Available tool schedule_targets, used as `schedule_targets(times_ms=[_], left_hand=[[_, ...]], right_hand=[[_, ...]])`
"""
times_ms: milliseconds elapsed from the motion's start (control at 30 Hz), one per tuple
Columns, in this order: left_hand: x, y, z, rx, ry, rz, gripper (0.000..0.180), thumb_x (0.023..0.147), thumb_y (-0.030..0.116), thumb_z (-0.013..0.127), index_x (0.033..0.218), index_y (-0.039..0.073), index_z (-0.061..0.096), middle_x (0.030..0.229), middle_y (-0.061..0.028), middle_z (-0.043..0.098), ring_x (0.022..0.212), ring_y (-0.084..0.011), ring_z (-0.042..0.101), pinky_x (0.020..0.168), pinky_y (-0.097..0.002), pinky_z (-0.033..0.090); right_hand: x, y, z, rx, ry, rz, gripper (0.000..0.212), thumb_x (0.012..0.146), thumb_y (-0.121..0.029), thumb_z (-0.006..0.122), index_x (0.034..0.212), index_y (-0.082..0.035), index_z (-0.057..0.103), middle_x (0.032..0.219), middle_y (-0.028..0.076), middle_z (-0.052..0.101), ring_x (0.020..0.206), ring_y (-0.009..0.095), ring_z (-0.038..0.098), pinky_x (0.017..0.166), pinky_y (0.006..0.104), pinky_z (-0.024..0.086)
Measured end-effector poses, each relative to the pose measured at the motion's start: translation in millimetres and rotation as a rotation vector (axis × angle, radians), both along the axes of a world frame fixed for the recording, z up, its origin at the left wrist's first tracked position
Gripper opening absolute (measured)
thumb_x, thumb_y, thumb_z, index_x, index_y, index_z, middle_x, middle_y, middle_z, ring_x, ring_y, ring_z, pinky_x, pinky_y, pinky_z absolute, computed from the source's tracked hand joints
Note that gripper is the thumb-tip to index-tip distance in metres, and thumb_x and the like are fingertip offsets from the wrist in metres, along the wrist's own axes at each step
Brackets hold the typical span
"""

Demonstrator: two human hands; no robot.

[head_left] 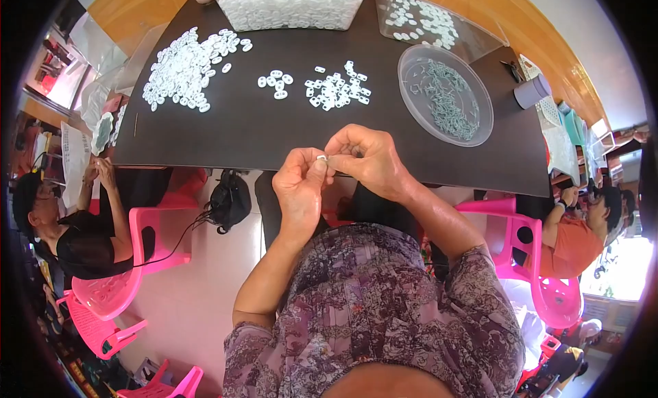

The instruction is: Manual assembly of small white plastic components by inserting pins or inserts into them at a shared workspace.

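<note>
The white bag (74, 154) at the far left is carrying dark printing, too small here to make out.

Two hands are working at the near edge of the table (233, 137). The left hand (299, 185) is clamping one small white piece (321, 158) between thumb and forefinger. The right hand (370, 161) is bringing its fingertips in against that piece; whether they are closing on something tiny, I cannot tell.

About six white ovals (279, 85) are lying in a small cluster beyond the left hand. To their right, a few dozen white rectangular pieces (334, 91) are forming a loose pile, one sitting slightly apart. The big heap of ovals (181, 69) on the left is running too dense to count. One round tray (473, 86) is holding a mass of grey-green, screw-like bits (449, 106), also past counting. Two clear boxes are standing at the far side: one deep box (288, 21), heavily filled with white pieces, and one shallower box (469, 45), holding scattered ones. One grey cup (531, 93) is standing near the right edge.

Between the piles and the hands, a broad strip of dark tabletop is showing, its front edge bending across the view and passing just behind both hands.
</note>
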State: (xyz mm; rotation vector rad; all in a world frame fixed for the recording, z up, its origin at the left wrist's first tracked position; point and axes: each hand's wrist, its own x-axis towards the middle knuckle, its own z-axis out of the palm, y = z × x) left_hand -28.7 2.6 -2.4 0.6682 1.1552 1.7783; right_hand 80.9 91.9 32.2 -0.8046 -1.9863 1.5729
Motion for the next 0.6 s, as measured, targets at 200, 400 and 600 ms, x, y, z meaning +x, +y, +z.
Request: schedule_targets(times_ms=[200, 400, 600], left_hand=[[-1.0, -0.9, -1.2, 0.014, 0.075, 0.085, 0.009, 0.088, 0.007, 0.056, 0.087, -0.001, 0.058, 0.071, -0.0030, 0.059, 0.058, -0.0078, 0.052, 0.053, -0.0189, 0.041], [-7.1, -0.3, 4.6, -0.027, 0.013, 0.082, 0.011, 0.088, 0.007, 0.056, 0.089, -0.004, 0.059, 0.073, -0.0051, 0.061, 0.059, -0.0089, 0.054, 0.052, -0.0197, 0.042], [-9.4, 0.3, -0.5, -0.018, -0.020, 0.074, 0.010, 0.088, 0.005, 0.055, 0.090, -0.004, 0.059, 0.073, -0.0057, 0.061, 0.059, -0.0094, 0.055, 0.052, -0.0199, 0.042]], right_hand=[[-6.5, -3.7, -6.6, -0.095, 0.078, -0.038, 0.009, 0.080, 0.001, 0.061, 0.088, 0.003, 0.058, 0.075, 0.004, 0.061, 0.068, 0.009, 0.060, 0.062, 0.0217, 0.049], [-8.7, -1.1, -18.3, 0.098, 0.081, -0.030, 0.008, 0.080, 0.002, 0.059, 0.088, 0.003, 0.057, 0.081, 0.005, 0.058, 0.071, 0.009, 0.059, 0.064, 0.0232, 0.049], [-14.3, -6.1, -15.6, 0.505, -0.020, -0.104, 0.007, 0.078, 0.001, 0.058, 0.085, 0.001, 0.055, 0.077, 0.009, 0.054, 0.070, 0.017, 0.056, 0.062, 0.0297, 0.046]])
